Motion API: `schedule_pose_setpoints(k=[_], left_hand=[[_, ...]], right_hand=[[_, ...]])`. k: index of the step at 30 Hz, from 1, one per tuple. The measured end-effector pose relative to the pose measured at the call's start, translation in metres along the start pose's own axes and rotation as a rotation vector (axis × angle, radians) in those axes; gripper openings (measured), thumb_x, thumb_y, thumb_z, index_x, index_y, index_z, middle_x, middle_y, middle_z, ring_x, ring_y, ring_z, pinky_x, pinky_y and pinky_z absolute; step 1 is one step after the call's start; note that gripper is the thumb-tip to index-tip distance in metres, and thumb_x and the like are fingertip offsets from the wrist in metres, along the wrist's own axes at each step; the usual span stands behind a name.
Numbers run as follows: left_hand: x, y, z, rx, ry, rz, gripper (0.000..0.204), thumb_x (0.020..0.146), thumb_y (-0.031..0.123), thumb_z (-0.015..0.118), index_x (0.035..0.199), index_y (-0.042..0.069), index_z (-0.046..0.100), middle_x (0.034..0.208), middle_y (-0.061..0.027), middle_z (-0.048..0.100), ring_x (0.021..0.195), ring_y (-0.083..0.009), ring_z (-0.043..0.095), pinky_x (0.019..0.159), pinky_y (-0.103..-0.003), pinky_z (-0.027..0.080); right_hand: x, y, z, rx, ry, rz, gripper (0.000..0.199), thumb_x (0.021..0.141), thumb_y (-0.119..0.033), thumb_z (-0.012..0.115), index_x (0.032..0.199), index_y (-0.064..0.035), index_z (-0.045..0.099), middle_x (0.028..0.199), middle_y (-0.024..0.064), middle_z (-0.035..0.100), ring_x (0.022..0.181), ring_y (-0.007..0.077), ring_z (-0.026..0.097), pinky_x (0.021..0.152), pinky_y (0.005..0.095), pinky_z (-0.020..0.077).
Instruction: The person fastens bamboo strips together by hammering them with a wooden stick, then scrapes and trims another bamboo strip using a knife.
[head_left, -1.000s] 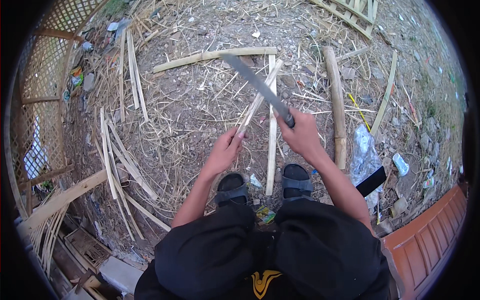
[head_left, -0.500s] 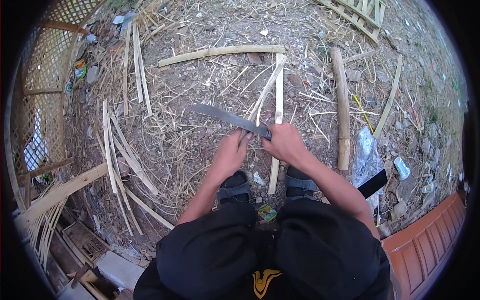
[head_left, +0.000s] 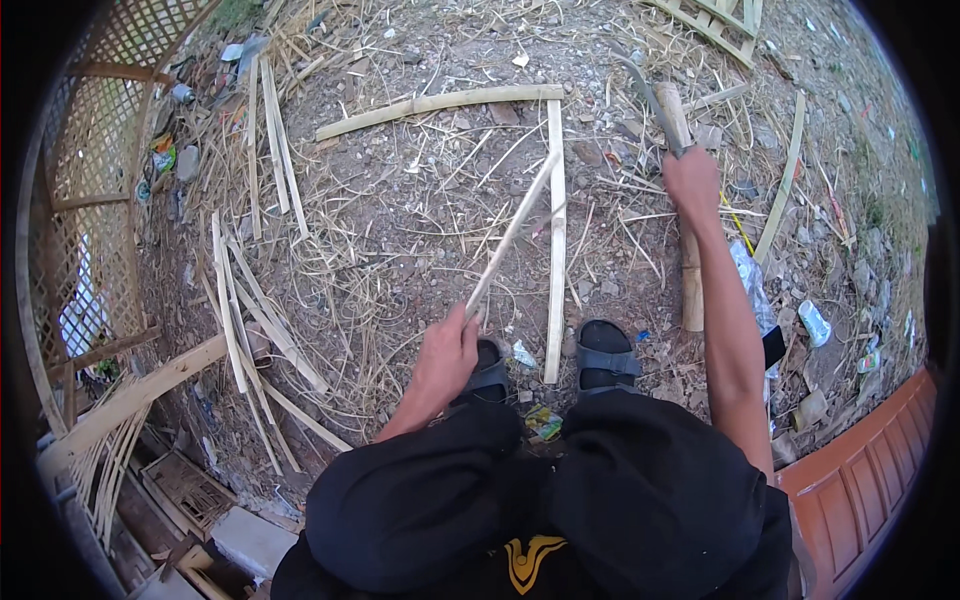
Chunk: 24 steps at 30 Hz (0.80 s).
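Note:
My left hand (head_left: 447,350) is closed round the near end of a pale bamboo strip (head_left: 512,232), which slants up and away to the right. My right hand (head_left: 692,180) grips the handle of a machete (head_left: 655,105), its long dark blade pointing away from me over the far end of a round wooden pole (head_left: 691,270). Blade and strip are well apart. Between my hands another flat bamboo strip (head_left: 556,260) lies on the ground, its far end meeting a long split bamboo piece (head_left: 430,102) that runs crosswise.
Bamboo strips (head_left: 235,300) lie in a loose pile to the left, beside a wooden plank (head_left: 140,400). A lattice panel (head_left: 100,170) stands at the far left. Thin shavings litter the ground. A clear plastic bag (head_left: 752,285) and a white cup (head_left: 815,323) lie at right, near a brown panel (head_left: 860,490).
My right hand has swung the machete away from the strip, out to the far right. The left hand has drawn slightly down and left, still holding the strip.

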<state>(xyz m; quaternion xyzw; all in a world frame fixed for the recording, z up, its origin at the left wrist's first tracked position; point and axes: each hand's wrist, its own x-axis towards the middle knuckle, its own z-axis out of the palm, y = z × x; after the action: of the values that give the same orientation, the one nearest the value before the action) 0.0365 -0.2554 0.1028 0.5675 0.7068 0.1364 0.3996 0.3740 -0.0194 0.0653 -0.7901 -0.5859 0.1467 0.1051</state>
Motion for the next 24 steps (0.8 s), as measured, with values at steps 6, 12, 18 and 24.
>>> schedule_pose_setpoints(k=[6, 12, 18, 24], left_hand=[[0.014, -0.021, -0.004, -0.286, -0.022, -0.142, 0.027, 0.105, 0.027, 0.054, 0.101, 0.001, 0.061, 0.063, -0.0008, 0.048, 0.055, -0.0108, 0.044, 0.051, -0.032, 0.034], [0.033, -0.005, -0.001, -0.228, 0.001, -0.048, 0.03, 0.104, 0.025, 0.054, 0.101, -0.004, 0.059, 0.062, -0.0185, 0.057, 0.055, -0.0323, 0.056, 0.056, -0.043, 0.042], [0.032, 0.016, -0.004, -0.012, 0.113, 0.002, 0.021, 0.102, 0.017, 0.054, 0.102, -0.004, 0.056, 0.065, -0.0271, 0.059, 0.063, -0.0485, 0.062, 0.058, -0.054, 0.043], [0.003, 0.009, -0.005, -0.024, 0.051, -0.02, 0.018, 0.103, 0.017, 0.054, 0.1, -0.001, 0.053, 0.065, -0.0279, 0.058, 0.064, -0.0496, 0.061, 0.057, -0.054, 0.043]], right_hand=[[-0.042, -0.036, -0.027, 0.192, -0.102, -0.065, 0.032, 0.085, -0.027, 0.064, 0.077, 0.0033, 0.07, 0.067, 0.0243, 0.066, 0.068, 0.0401, 0.069, 0.069, 0.0493, 0.0532], [-0.144, -0.103, 0.022, 0.17, -0.506, -0.463, 0.026, 0.08, -0.023, 0.064, 0.078, 0.0011, 0.073, 0.071, 0.0254, 0.068, 0.069, 0.0413, 0.07, 0.072, 0.0484, 0.0587], [-0.141, -0.112, 0.056, 0.069, -0.49, -0.669, 0.028, 0.075, -0.024, 0.066, 0.074, 0.0028, 0.071, 0.069, 0.0246, 0.067, 0.069, 0.0418, 0.071, 0.071, 0.0486, 0.0596], [-0.058, -0.059, 0.041, -0.091, -0.292, -0.367, 0.028, 0.07, -0.024, 0.068, 0.075, 0.0032, 0.072, 0.072, 0.0252, 0.069, 0.07, 0.0409, 0.071, 0.071, 0.0486, 0.0595]])
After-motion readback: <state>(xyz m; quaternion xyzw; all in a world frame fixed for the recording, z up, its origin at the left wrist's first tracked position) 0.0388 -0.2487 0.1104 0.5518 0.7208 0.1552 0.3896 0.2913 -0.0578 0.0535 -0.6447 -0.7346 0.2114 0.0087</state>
